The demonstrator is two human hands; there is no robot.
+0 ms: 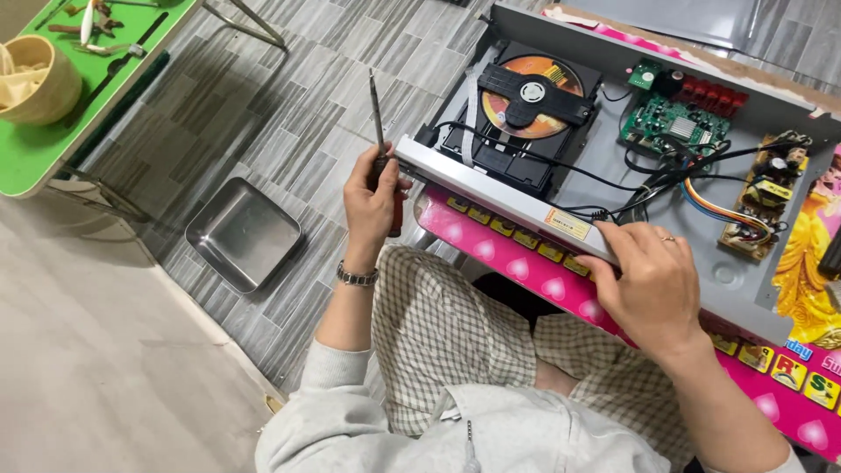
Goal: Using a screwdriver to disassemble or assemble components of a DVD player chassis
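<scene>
An opened grey disc player (613,166) rests on a pink table (526,271). Inside it are a black disc drive holding an orange disc (530,92), a green circuit board (679,127) and a second board with coloured wires (758,206). My left hand (372,206) grips a screwdriver (377,114) with its shaft pointing up, right at the player's left front corner. My right hand (653,285) lies flat on the player's silver front panel (499,197), pressing its near edge. A watch sits on my left wrist.
A steel tray (243,232) lies on the tiled floor to the left. A green table (53,114) at the top left carries a beige bowl (35,79) and small tools. My checked trousers fill the bottom middle.
</scene>
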